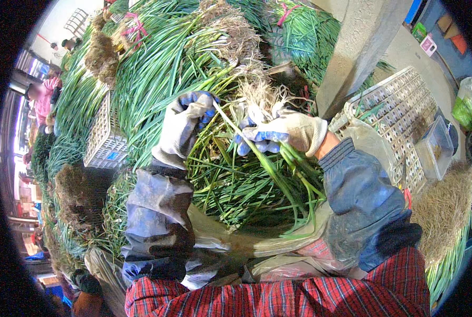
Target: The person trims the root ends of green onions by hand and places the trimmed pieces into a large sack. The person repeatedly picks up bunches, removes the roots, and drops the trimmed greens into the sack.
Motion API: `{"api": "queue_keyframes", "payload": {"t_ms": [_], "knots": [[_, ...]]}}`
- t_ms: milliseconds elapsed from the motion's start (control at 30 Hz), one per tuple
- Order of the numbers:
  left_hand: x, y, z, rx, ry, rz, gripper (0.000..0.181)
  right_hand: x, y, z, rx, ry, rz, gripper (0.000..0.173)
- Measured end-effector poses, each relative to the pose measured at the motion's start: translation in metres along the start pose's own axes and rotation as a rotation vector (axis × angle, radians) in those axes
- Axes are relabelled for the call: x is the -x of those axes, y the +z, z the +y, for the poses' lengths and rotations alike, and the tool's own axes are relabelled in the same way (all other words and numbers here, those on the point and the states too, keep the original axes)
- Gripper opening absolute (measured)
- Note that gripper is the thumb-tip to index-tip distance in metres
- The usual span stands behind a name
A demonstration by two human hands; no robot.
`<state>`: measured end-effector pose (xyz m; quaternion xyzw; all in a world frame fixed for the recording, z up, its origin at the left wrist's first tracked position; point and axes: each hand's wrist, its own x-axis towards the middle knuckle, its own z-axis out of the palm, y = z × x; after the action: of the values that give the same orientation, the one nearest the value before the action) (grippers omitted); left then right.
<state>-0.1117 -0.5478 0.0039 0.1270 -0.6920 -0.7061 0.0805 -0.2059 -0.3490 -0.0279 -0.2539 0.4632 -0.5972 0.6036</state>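
Both my hands wear white knit gloves with blue coated palms. My right hand is closed around a small bunch of green onions, whose pale roots point away from me and whose green leaves hang towards me. My left hand pinches the upper end of a single pale stalk, which slants down to the right in front of my right fingers. Beneath both hands lies a heap of loose green leaves, some of them yellowed. Beyond my left hand, long green onions are piled with their dry roots to the right.
A concrete pillar rises at the upper right. Beside it lie a white plastic crate and a clear tub. Another white crate stands at left. A co-worker in pink is farther left. Rooty bundles lie at right.
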Motion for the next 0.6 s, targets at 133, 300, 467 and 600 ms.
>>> {"api": "queue_keyframes", "payload": {"t_ms": [133,300,467,600], "knots": [[0.007,0.045,-0.023,0.099,-0.05,-0.079,0.009,0.009,0.0,0.003,0.16,-0.007,-0.092,0.031],[-0.024,0.047,-0.042,0.099,-0.073,-0.255,0.012,0.011,-0.008,0.022,-0.16,-0.066,-0.007,0.033],[-0.117,-0.006,-0.087,-0.716,0.216,0.292,0.017,0.004,-0.015,0.008,-0.226,-0.178,0.128,0.046],[-0.158,0.013,-0.098,-1.663,0.17,0.238,0.031,0.013,-0.041,-0.008,-0.316,-0.232,0.332,0.04]]}}
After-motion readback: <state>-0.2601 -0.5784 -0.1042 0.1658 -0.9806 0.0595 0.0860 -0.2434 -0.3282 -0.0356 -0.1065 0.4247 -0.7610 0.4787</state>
